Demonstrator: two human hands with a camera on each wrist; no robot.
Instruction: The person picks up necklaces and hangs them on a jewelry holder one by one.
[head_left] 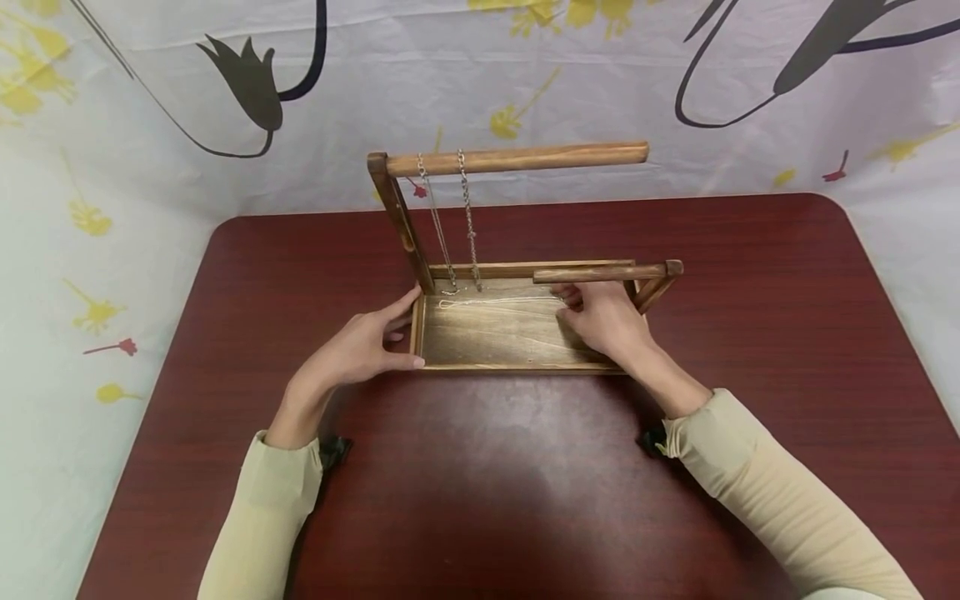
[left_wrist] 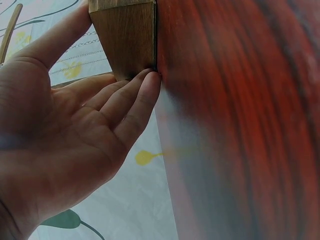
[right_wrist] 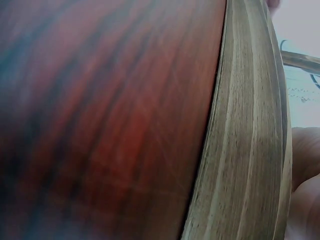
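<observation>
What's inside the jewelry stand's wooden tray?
A thin pale strand, looped at its left end, lies in the wooden tray and runs to the right hand. Two silver chains hang toward the back-left corner. Anything beneath that hand is covered.

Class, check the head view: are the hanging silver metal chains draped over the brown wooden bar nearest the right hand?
No, the silver metal chains hang from the longer brown wooden bar.

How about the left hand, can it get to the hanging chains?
Probably yes: the left hand touches the left end of the tray, close to the hanging chains, and the front looks free, though the post stands beside them.
</observation>
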